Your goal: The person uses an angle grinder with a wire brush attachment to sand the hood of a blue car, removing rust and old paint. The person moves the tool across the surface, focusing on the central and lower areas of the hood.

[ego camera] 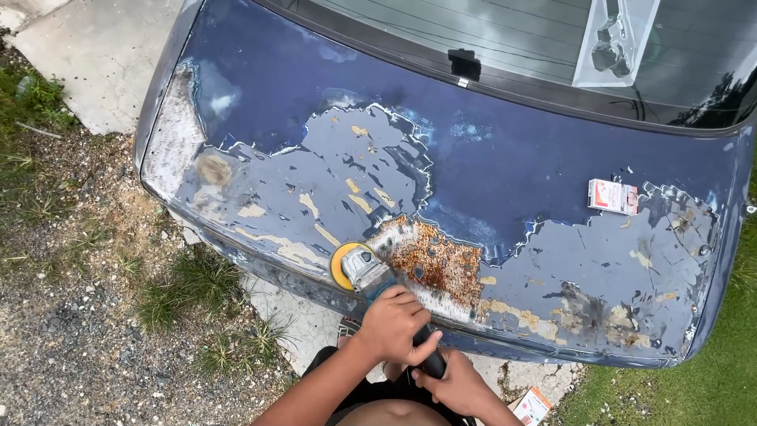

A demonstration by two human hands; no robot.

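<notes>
- The left hand [392, 323] has its grip clamped around the front of the angle grinder [378, 280], just behind the metal head.
- The right hand [453, 386] has its grip clamped on the black rear handle, close to the person's body.
- The grinder lies at the near edge of the car trunk lid [505, 158], its yellow disc [342, 264] lying on the bare grey metal.
- A rust patch [434, 260] sits just to the right of the disc, touching the grinder's head.
- The lid's blue paint is peeled away over much of its lower half.
- A small white and red box [613, 196] lies on the lid, well apart to the right.
- Another small box [531, 406] lies on the ground by the right hand.
</notes>
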